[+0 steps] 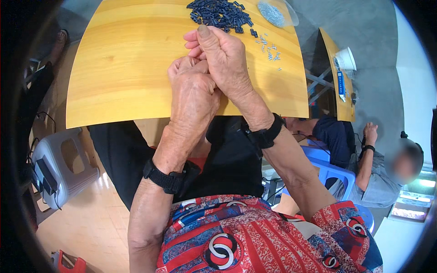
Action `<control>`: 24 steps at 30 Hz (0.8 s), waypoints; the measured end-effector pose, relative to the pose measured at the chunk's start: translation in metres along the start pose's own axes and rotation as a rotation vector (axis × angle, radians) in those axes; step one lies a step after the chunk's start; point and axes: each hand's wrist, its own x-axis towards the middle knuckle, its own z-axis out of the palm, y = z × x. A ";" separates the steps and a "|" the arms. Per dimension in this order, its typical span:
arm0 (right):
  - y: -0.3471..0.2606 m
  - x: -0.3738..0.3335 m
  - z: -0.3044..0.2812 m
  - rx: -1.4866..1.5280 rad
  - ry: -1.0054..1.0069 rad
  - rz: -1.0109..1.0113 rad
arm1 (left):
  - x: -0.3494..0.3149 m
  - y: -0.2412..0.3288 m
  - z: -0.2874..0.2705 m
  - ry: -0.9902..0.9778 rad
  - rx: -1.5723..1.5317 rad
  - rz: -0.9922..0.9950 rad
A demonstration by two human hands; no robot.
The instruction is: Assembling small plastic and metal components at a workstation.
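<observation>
Head view. Bench (127, 68): flat top, yellow-brown, wood-grain surface with darker streaks and knots. At its far edge, a pile of black pieces (218, 13): small, stubby, block-like, plastic-looking, heaped loosely; a few single ones lie just beside the near right edge of the heap. To the right, scattered metal pins (271, 52): silvery, short, slender, lying in all directions. Behind these, at the far right, a shallow clear container (291, 18): thin-walled, rounded, holding a mass of similar silvery bits (271, 15).

Left hand (193, 86): back upward, fingers curled inward, near the middle of the bench, against the right hand. Right hand (230, 57): crossing over the left fingertips, thumb laid toward its bent fingers, just short of the black heap. Both grips closed in; whether either pinches a piece cannot be told, the fingertips being covered. Black woven-looking straps on the left wrist (164, 177) and right wrist (268, 134).

Shirt (259, 236): printed cloth, red, blue and white, with interlocking curved motifs. Left: grey moulded plastic stool (88, 175). Right: blue plastic stool (334, 175); second bench (334, 57) bearing a white, smooth-walled tub (347, 59).
</observation>
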 end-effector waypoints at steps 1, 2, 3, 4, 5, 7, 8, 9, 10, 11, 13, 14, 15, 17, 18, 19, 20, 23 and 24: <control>-0.001 -0.001 0.001 0.012 -0.006 -0.009 | 0.000 0.000 0.000 0.012 -0.034 -0.013; -0.003 -0.002 0.001 0.013 -0.003 -0.015 | 0.000 0.000 -0.001 0.024 -0.068 -0.025; -0.005 -0.003 0.001 -0.006 -0.003 -0.009 | 0.000 0.001 -0.002 0.028 -0.064 -0.019; -0.007 -0.004 0.001 -0.025 -0.003 -0.004 | 0.002 0.001 -0.003 0.024 -0.028 0.011; -0.007 -0.003 0.001 -0.022 -0.004 -0.016 | 0.003 0.003 -0.004 0.021 0.009 0.042; -0.004 0.000 0.002 0.008 -0.002 -0.001 | 0.002 0.001 -0.003 0.018 -0.009 0.045; -0.003 0.000 0.001 0.014 -0.002 -0.015 | 0.002 0.000 -0.003 0.010 -0.034 0.037; -0.004 0.001 -0.001 0.021 -0.020 0.016 | 0.002 0.000 -0.004 0.015 -0.022 0.043; -0.004 0.002 -0.003 0.027 -0.037 0.047 | 0.002 0.000 -0.004 -0.008 0.038 0.059; -0.004 0.005 -0.007 0.099 -0.054 0.099 | 0.001 -0.002 -0.004 -0.031 0.096 0.074; -0.007 0.011 -0.019 0.217 -0.020 0.146 | 0.000 0.002 -0.003 -0.076 0.127 0.035; -0.009 0.016 -0.025 0.333 0.016 0.193 | 0.001 0.004 -0.003 -0.121 0.157 -0.002; -0.013 0.021 -0.028 0.412 -0.005 0.159 | 0.001 0.003 -0.004 -0.122 0.155 -0.004; -0.018 0.028 -0.027 0.359 -0.019 0.123 | 0.001 0.002 -0.005 -0.085 0.086 0.006; -0.019 0.031 -0.028 0.307 -0.033 0.081 | 0.001 0.001 -0.005 -0.086 0.083 0.004; -0.018 0.031 -0.025 0.309 -0.033 0.084 | 0.002 0.000 -0.005 -0.087 0.106 0.025; -0.018 0.028 -0.024 0.306 -0.033 0.087 | 0.002 -0.001 -0.005 -0.087 0.130 0.045; -0.014 0.014 -0.019 0.223 0.002 0.068 | 0.001 0.001 -0.005 -0.085 0.136 0.043; -0.011 0.013 -0.017 0.205 0.019 0.068 | 0.001 0.000 -0.006 -0.085 0.135 0.039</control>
